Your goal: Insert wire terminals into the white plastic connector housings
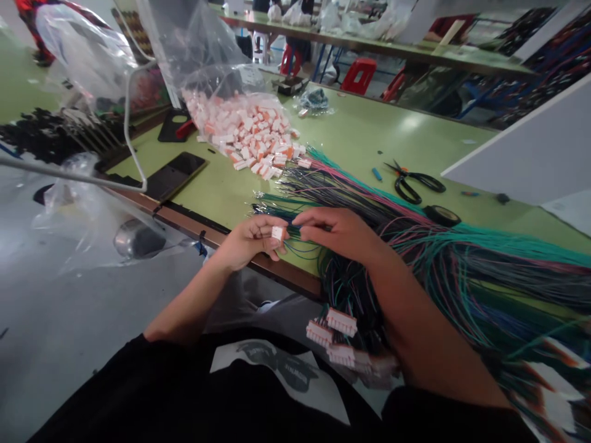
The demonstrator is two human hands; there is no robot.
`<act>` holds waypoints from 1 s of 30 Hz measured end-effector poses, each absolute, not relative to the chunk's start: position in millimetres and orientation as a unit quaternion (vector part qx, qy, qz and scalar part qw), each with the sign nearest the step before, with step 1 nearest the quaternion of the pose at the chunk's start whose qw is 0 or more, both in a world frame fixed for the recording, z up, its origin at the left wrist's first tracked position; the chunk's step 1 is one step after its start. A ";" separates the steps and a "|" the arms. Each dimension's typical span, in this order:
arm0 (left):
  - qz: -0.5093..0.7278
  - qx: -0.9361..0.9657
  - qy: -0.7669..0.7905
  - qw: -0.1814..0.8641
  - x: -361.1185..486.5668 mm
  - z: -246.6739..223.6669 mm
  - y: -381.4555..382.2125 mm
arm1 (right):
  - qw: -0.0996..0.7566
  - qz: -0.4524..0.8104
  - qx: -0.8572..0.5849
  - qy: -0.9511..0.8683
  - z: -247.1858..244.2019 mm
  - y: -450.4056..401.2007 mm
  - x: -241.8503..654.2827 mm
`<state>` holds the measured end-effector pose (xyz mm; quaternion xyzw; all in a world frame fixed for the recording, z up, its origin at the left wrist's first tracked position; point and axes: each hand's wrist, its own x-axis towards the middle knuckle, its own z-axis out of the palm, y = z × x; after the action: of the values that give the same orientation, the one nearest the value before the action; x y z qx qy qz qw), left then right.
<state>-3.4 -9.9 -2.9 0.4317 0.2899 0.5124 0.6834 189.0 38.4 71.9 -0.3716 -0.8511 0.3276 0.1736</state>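
Held a small white-and-orange connector [278,233] in the left hand [249,239], with the grip closed on it just over the front edge of the surface [422,138]. Had the right hand [341,231] just beside it, with curled fingers pointing toward the connector; could not make out a wire in that grip, nor its exact closure. Judging by the wired connectors [341,322] hanging past the front edge, had seemingly completed a batch. Appeared to have plenty left: faced a large heap of loose connectors [261,135] spilling from a clear plastic bag [203,46], with long bundles of green, pink and dark wires [498,240] laid across the surface. Could not confirm any wire seated in the held connector. Left the scissors [405,173] lying apart, beyond the wires.
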 end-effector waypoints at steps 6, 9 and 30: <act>0.510 0.439 0.287 0.682 -5.3 -3.6 -9.1 | 0.261 0.271 -0.361 -0.853 62.3 27.2 173.3; 0.515 0.432 0.287 0.683 -5.2 -3.7 -8.8 | 0.268 0.241 -0.368 -0.857 64.8 26.1 176.2; 0.524 0.426 0.291 0.677 -3.7 -2.5 -8.6 | 0.214 0.152 -0.397 -0.880 64.0 19.0 171.5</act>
<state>-3.7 -8.6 -2.5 0.4264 0.2911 0.5245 0.6770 171.5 19.0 64.0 -0.3968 -0.8796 0.1518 0.2142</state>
